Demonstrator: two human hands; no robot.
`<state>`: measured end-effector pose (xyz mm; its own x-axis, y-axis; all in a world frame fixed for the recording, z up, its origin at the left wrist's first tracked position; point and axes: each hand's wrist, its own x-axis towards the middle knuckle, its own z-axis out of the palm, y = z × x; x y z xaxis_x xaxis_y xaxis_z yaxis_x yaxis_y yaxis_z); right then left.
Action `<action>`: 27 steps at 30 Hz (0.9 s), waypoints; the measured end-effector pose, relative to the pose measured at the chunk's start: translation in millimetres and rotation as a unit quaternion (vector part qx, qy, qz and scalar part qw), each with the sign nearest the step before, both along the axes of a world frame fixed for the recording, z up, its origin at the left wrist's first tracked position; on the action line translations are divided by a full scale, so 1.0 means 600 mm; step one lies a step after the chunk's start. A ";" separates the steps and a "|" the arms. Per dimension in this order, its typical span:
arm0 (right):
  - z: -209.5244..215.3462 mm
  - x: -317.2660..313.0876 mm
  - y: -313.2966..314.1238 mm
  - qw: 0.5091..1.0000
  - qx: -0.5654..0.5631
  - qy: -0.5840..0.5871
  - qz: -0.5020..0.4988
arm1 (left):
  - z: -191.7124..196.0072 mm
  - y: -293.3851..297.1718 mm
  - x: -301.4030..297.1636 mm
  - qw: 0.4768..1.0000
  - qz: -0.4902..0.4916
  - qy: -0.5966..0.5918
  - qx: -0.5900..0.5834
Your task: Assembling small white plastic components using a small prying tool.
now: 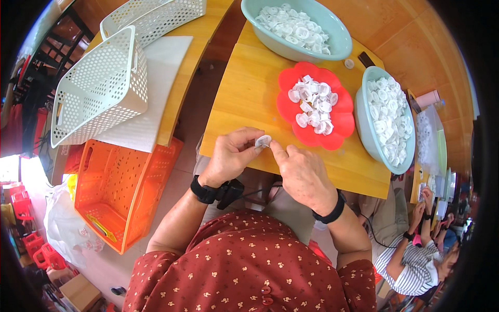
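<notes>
Over the near edge of the wooden table, my left hand pinches a small round white plastic piece between thumb and fingers. My right hand meets the same piece from the right, index finger at its edge and the other fingers curled under; its thumb is mostly hidden. Just beyond, a red flower-shaped dish holds a heap of similar white pieces. More of them fill a pale blue basin at the back and another pale blue basin on the right.
White perforated baskets stand on a second table at left, above an orange crate. A dark flat object and one loose white piece lie between the basins. At right sits a co-worker in a striped shirt.
</notes>
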<state>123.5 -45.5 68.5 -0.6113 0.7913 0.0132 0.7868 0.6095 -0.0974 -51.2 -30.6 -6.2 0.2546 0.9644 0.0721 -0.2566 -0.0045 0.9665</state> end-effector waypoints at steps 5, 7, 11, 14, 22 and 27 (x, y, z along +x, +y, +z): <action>0.020 -0.009 0.006 0.998 0.013 -0.043 0.034 | 0.000 -0.002 -0.002 0.996 0.000 0.082 0.019; 0.025 -0.013 0.007 0.997 0.010 -0.064 0.042 | -0.003 -0.003 -0.002 0.996 0.000 0.085 0.019; 0.022 -0.012 -0.001 0.998 0.006 -0.058 0.013 | 0.004 -0.008 0.003 0.999 0.019 0.021 -0.037; 0.007 -0.005 -0.011 0.997 -0.036 0.045 -0.042 | -0.002 -0.005 0.001 0.999 0.009 -0.012 -0.044; -0.017 -0.010 -0.020 0.983 -0.062 0.126 -0.118 | 0.001 -0.005 0.007 0.999 0.021 0.016 -0.032; -0.017 -0.013 -0.019 0.983 -0.073 0.113 -0.128 | 0.000 -0.006 0.006 0.999 0.021 0.017 -0.027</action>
<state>115.9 -57.0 58.2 -0.3873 0.9220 0.0008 0.8608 0.3618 -0.3579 -47.6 -34.3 -6.2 0.2148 0.9766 0.0111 -0.2239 0.0382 0.9739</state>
